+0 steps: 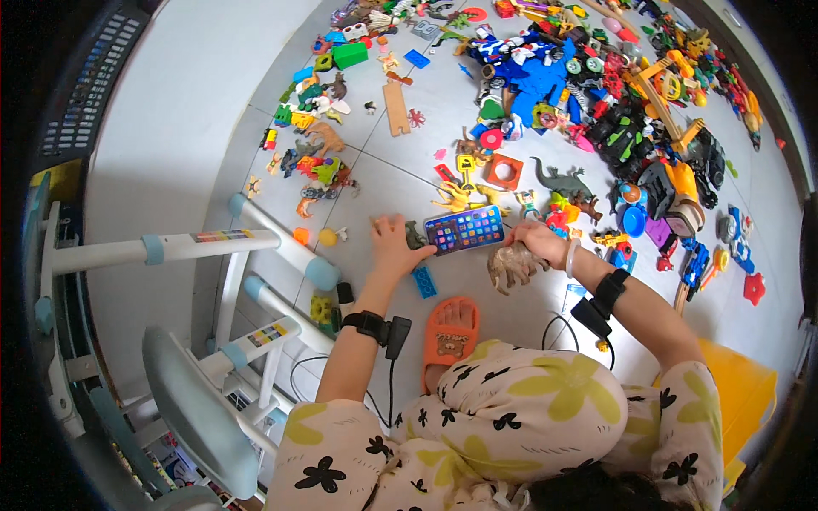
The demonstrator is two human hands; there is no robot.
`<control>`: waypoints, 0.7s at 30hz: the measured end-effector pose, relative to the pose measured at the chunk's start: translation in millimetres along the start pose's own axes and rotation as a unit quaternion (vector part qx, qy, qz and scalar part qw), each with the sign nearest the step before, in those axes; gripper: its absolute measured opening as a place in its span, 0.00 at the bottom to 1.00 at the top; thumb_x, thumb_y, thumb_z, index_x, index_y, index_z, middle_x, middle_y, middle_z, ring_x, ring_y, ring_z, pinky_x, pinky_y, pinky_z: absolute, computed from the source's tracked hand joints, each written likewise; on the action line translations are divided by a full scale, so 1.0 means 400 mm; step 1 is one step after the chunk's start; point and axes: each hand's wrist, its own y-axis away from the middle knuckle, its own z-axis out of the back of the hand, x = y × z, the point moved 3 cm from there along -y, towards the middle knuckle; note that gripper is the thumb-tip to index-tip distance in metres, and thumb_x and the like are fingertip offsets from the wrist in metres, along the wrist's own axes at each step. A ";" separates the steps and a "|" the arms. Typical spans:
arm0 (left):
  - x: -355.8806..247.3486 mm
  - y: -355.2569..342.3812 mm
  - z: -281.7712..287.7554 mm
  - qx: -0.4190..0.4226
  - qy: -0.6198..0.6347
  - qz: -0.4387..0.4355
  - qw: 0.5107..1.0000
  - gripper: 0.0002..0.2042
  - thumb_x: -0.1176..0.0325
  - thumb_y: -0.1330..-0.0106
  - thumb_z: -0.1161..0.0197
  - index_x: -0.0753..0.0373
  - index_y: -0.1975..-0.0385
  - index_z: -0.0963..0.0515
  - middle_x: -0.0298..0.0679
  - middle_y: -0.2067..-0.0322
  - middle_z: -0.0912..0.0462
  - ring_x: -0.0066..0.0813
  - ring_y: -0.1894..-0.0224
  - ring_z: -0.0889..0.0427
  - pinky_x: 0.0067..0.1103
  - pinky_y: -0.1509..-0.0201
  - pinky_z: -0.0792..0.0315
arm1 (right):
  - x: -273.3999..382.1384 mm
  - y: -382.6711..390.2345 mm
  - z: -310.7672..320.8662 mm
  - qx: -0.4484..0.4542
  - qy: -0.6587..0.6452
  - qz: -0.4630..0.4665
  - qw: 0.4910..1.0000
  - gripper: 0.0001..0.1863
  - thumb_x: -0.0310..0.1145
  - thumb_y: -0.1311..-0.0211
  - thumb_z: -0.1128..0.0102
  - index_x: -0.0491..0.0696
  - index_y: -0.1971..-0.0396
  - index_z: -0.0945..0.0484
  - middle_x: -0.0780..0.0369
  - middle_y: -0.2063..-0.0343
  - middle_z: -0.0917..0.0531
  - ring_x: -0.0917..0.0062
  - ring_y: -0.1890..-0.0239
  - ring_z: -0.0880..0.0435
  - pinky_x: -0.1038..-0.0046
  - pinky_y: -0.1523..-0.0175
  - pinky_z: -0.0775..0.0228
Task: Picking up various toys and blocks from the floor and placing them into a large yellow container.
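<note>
My right hand (542, 244) grips a grey-brown toy elephant (514, 266) by its back, just right of a smartphone (465, 230). The phone lies face up with its screen lit, showing rows of app icons. At the phone's left end, my left hand (394, 243) is over the floor with fingers spread and thumb pointing toward the phone's corner. A small dark green toy figure (415, 236) is beside that thumb; whether they touch I cannot tell. Below the thumb lies a blue toy brick (424, 282).
A white and grey-blue chair frame (247, 242) stands at the left. Toys lie heaped at the upper right, around a blue toy pile (541, 72). A wooden track piece (396, 108) and a grey-green toy crocodile (562, 180) lie farther off. My orange slipper (451, 339) is close by.
</note>
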 end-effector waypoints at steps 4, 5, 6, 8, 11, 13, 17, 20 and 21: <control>-0.041 0.017 -0.001 0.032 -0.006 0.008 0.999 0.49 0.48 0.60 0.25 0.65 0.39 0.42 0.58 0.44 0.41 0.61 0.43 0.40 0.43 0.41 0.40 | 0.045 -0.033 0.022 -0.094 0.040 0.020 0.995 0.17 0.41 0.45 0.42 0.41 0.67 0.20 0.60 0.69 0.19 0.77 0.67 0.23 0.74 0.59 0.30; -0.038 0.030 -0.006 0.027 -0.004 0.012 1.000 0.47 0.51 0.62 0.24 0.65 0.41 0.41 0.56 0.47 0.40 0.59 0.45 0.38 0.43 0.42 0.39 | 0.069 -0.037 0.016 -0.115 0.068 0.002 0.991 0.18 0.43 0.46 0.38 0.41 0.67 0.20 0.61 0.69 0.19 0.77 0.66 0.23 0.75 0.59 0.30; -0.048 0.035 -0.010 0.022 0.002 0.011 1.000 0.46 0.54 0.64 0.22 0.65 0.44 0.40 0.54 0.49 0.38 0.57 0.47 0.36 0.44 0.44 0.38 | 0.083 -0.043 0.017 -0.120 0.067 0.000 0.990 0.18 0.43 0.46 0.38 0.41 0.67 0.20 0.61 0.69 0.19 0.77 0.66 0.23 0.75 0.59 0.30; -0.065 0.042 -0.015 0.029 0.026 0.016 0.999 0.43 0.59 0.63 0.23 0.65 0.46 0.40 0.54 0.50 0.37 0.57 0.48 0.34 0.42 0.44 0.37 | 0.104 -0.050 0.003 -0.038 0.173 -0.015 0.984 0.25 0.47 0.49 0.34 0.39 0.62 0.21 0.60 0.68 0.18 0.77 0.66 0.22 0.73 0.60 0.29; -0.076 0.040 -0.026 0.006 0.086 0.030 0.996 0.36 0.65 0.60 0.25 0.65 0.50 0.38 0.52 0.52 0.36 0.56 0.51 0.32 0.40 0.46 0.35 | 0.028 -0.100 -0.020 -0.025 0.117 -0.063 0.991 0.25 0.44 0.48 0.34 0.38 0.57 0.22 0.60 0.66 0.18 0.76 0.66 0.21 0.74 0.60 0.29; -0.065 0.044 -0.031 -0.020 0.123 0.038 0.992 0.32 0.68 0.58 0.28 0.65 0.53 0.37 0.51 0.54 0.35 0.55 0.53 0.31 0.39 0.47 0.34 | -0.006 -0.109 -0.027 -0.019 0.073 -0.101 0.992 0.22 0.40 0.46 0.35 0.40 0.56 0.22 0.62 0.65 0.17 0.78 0.66 0.20 0.75 0.60 0.28; -0.042 0.027 -0.062 -0.013 0.218 0.060 0.974 0.31 0.70 0.56 0.31 0.65 0.51 0.37 0.52 0.53 0.34 0.52 0.51 0.30 0.37 0.48 0.33 | -0.065 -0.029 0.008 0.070 -0.027 -0.077 0.994 0.20 0.40 0.43 0.37 0.42 0.55 0.22 0.66 0.65 0.18 0.83 0.66 0.21 0.79 0.61 0.27; -0.005 0.031 -0.037 -0.023 0.227 0.084 0.970 0.30 0.70 0.56 0.32 0.67 0.50 0.35 0.52 0.57 0.27 0.48 0.54 0.25 0.34 0.52 0.29 | 0.040 0.186 0.107 0.081 -0.075 -0.098 0.989 0.20 0.40 0.42 0.37 0.42 0.55 0.22 0.63 0.62 0.18 0.83 0.62 0.21 0.77 0.57 0.26; -0.006 0.021 -0.020 -0.031 0.205 0.082 0.975 0.30 0.70 0.55 0.32 0.69 0.49 0.34 0.52 0.61 0.22 0.45 0.58 0.21 0.31 0.55 0.27 | 0.049 0.262 0.163 0.078 -0.114 -0.108 0.985 0.19 0.39 0.41 0.38 0.43 0.54 0.23 0.63 0.62 0.18 0.83 0.62 0.21 0.78 0.57 0.26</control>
